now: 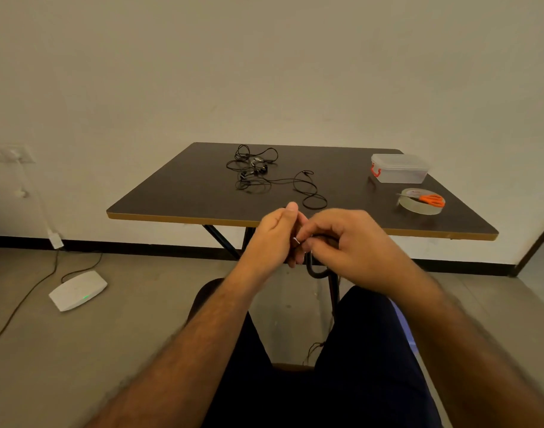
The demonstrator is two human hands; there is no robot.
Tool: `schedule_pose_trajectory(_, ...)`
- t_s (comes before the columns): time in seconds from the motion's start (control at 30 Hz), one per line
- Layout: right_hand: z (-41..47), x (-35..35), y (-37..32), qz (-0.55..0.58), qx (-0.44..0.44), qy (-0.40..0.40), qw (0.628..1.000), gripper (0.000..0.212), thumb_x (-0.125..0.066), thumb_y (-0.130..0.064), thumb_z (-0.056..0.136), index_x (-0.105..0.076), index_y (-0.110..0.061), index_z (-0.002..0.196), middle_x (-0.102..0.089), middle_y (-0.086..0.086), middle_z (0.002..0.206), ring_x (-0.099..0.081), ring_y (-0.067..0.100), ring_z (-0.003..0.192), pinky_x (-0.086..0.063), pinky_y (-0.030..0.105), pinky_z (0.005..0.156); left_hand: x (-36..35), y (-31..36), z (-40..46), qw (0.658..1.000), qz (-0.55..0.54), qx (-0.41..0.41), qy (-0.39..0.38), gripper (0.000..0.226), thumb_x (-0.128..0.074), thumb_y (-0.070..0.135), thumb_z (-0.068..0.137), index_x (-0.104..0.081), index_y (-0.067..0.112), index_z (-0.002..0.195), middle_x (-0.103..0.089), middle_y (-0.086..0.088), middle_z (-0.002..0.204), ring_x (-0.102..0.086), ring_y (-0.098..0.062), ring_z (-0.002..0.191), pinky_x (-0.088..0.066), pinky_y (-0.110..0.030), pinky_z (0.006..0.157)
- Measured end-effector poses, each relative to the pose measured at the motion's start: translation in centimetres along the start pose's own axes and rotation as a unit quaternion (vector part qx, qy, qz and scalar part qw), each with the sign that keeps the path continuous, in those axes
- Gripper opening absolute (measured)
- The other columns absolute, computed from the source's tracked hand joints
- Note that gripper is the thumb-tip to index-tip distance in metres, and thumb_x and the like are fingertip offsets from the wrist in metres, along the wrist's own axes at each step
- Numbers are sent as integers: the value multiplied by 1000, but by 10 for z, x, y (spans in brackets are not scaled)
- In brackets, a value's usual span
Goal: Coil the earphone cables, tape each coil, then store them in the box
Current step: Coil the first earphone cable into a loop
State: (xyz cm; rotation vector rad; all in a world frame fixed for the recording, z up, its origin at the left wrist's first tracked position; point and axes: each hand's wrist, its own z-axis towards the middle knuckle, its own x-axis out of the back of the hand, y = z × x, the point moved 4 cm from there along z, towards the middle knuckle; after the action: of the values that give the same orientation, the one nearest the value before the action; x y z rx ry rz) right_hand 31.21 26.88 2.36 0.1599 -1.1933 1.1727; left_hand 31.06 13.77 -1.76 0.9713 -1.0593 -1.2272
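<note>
My left hand (278, 234) and right hand (344, 239) meet in front of me, just short of the near edge of the table (202, 193). The fingers of both are curled round one black earphone cable (315, 270), gathered into a small bundle. A loop of it hangs out below my right fingers. Something small and pale shows between the fingertips; I cannot tell whether it is a plug, an earbud or a scrap of tape.

Judgement: this first cable is coiled or nearly so. I see no tape wrapped round it.

Beyond my fingers, on the far middle of the table, lies a loose tangle of further cables (258, 171), with one strand trailing back towards my hands. These are uncoiled. How many sets are in the tangle I cannot count.

Off to the right of my hands, near the table's right side, sits the roll of clear tape (419, 208), with the orange-handled scissors (429, 199) resting across its top. Neither is in hand.

Further back on the same side stands the clear plastic box (399, 168), red latch to its left, lid on. Through the wall I make out nothing inside, though the view is too small to be sure.

Assessment: early stage. One coil in hand, taping not begun, remaining cables untouched, box to be opened, nothing stored.
</note>
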Motion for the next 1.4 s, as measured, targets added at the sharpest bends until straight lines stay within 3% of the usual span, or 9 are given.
schedule_pose_trajectory(0.17,14,9,7,60,10,52,997,26,-57,2,87,-69,-20,94,-67,-11,82,-64,10,69,-53,24,64,-16,-1,-5,994,-44,50,-85,63,-20,56,102,-52,23,60,-39,5,52,-28,-9,45,-22,-25,46)
schedule_pose_trajectory(0.3,22,17,18,64,14,115,991,20,-68,-1,85,-63,-21,87,-60,-11,78,-56,7,63,-47,19,59,-18,-5,-7,979,-127,106,-123,53,-21,62,99,-41,22,70,-28,5,58,-19,-7,47,-17,-23,46)
schedule_pose_trajectory(0.47,25,8,40,181,-26,111,977,6,-70,-7,88,-70,-13,91,-69,5,79,-64,31,71,-58,40,66,-16,-6,-6,948,-244,138,-154,48,-20,56,102,-40,22,74,-26,8,56,-15,-5,46,-13,-20,44)
schedule_pose_trajectory(0.67,20,3,41,207,-15,142,968,18,-65,-5,92,-68,-23,91,-69,-1,81,-65,13,72,-58,29,66,-18,-11,-6,938,-262,167,-153,44,-22,53,103,-41,19,83,-27,6,59,-22,-7,48,-20,-21,46)
schedule_pose_trajectory(0.9,24,2,41,189,-14,119,975,14,-66,-6,91,-69,-20,91,-69,0,81,-65,10,70,-57,24,66,-14,-15,-7,939,-255,178,-146,42,-24,50,104,-42,18,84,-27,6,60,-24,-7,49,-21,-21,47)
schedule_pose_trajectory(1.0,25,-3,48,218,-20,121,968,11,-66,-5,91,-70,-15,92,-70,-2,75,-67,18,68,-59,34,69,-18,-12,-8,940,-245,172,-165,41,-26,48,104,-44,19,81,-26,6,59,-23,-6,47,-17,-21,48)
schedule_pose_trajectory(1.13,23,-10,55,250,-37,126,959,10,-65,-4,91,-71,-12,93,-71,10,82,-66,34,76,-58,38,70,-18,-10,-9,937,-259,171,-162,37,-29,39,105,-43,22,76,-27,7,59,-24,-6,47,-18,-21,47)
schedule_pose_trajectory(1.27,20,-21,61,304,-65,101,945,12,-61,-4,94,-71,-9,94,-72,11,85,-67,20,77,-56,30,72,-19,-9,-9,927,-287,161,-179,34,-26,34,103,-43,21,78,-28,6,60,-25,-7,46,-21,-21,46)
schedule_pose_trajectory(1.4,12,-41,63,375,-101,36,921,14,-56,-10,96,-69,-5,97,-71,12,88,-66,23,82,-57,39,77,-20,-1,-9,926,-305,121,-187,30,-25,29,102,-43,18,82,-30,5,59,-29,-8,46,-27,-21,45)
